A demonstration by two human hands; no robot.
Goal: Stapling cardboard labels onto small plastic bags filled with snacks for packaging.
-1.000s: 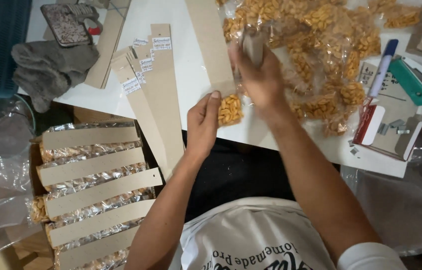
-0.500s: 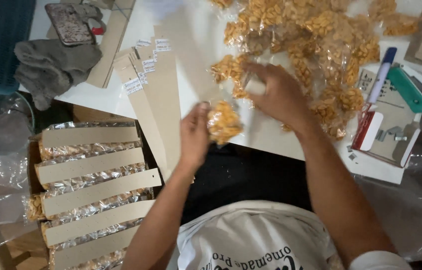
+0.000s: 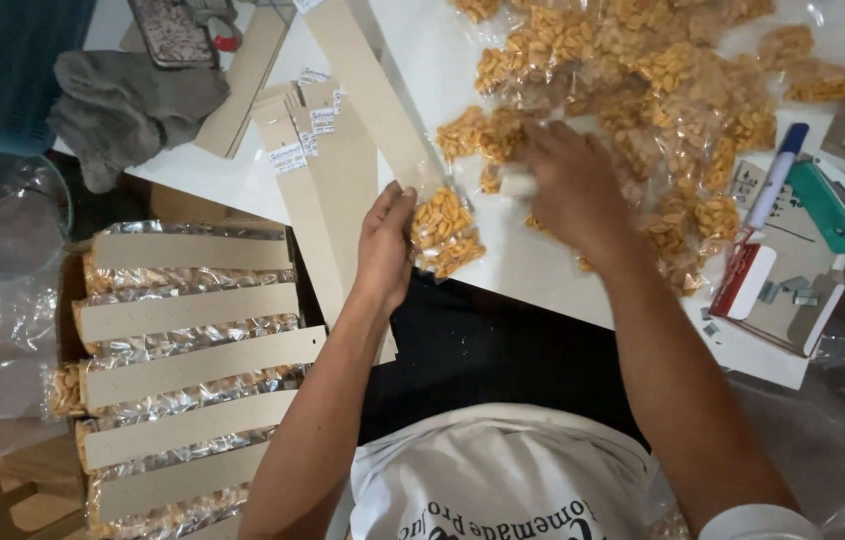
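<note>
Two hands busy: left hand (image 3: 384, 246) pinching snack packet (image 3: 446, 232) at cardboard strip (image 3: 368, 95) end, strip running up-left; right hand (image 3: 571, 187) curled over packet pile (image 3: 643, 80), fingertip grip unclear.

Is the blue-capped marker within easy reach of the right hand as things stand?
Probably yes: the right hand rests on the snack packets, the marker lies uncovered just to its right, nothing between but packets.

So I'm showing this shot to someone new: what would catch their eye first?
Probably the heap of small clear packets of orange snacks across the top of the white table, where the right hand reaches in. Next, the left hand at the table's near edge, gripping one snack packet fixed to a long cardboard strip. At lower left lie rows of finished strips.
</note>
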